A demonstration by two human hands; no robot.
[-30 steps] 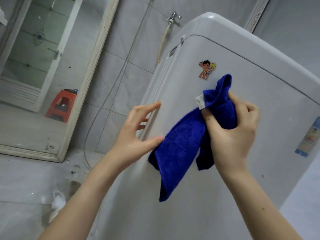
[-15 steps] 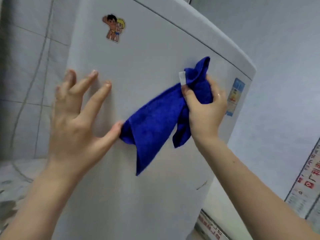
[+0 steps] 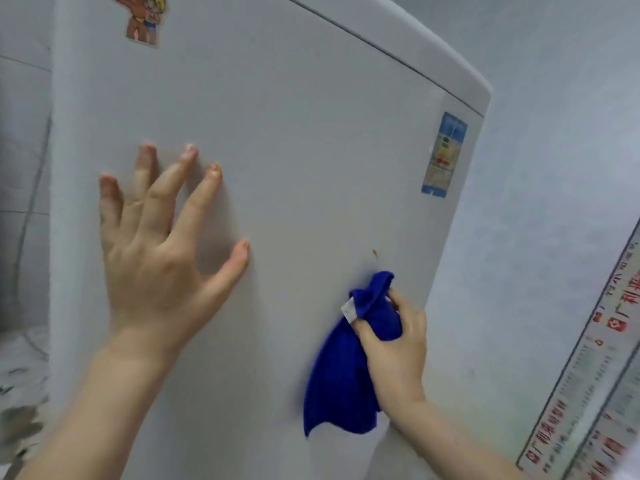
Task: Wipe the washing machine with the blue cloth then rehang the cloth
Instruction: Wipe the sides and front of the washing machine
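The white washing machine (image 3: 294,150) fills most of the view, its side panel facing me. My right hand (image 3: 398,348) grips the bunched blue cloth (image 3: 339,382) and presses it against the lower right of the panel; a white tag sticks out of the cloth. The loose end of the cloth hangs down below my fist. My left hand (image 3: 162,251) lies flat on the panel to the left, fingers spread, holding nothing. A small brown mark (image 3: 375,253) sits on the panel just above the cloth.
A cartoon sticker (image 3: 145,19) is at the panel's top left and a blue label (image 3: 443,154) near its right edge. A pale wall (image 3: 561,168) stands to the right, with a printed sheet (image 3: 588,393) low on it. Tiled wall and floor (image 3: 20,375) lie left.
My right hand has carried the cloth down and to the right across the panel. My left hand has stayed spread flat on the panel. The view has shifted right and closer.
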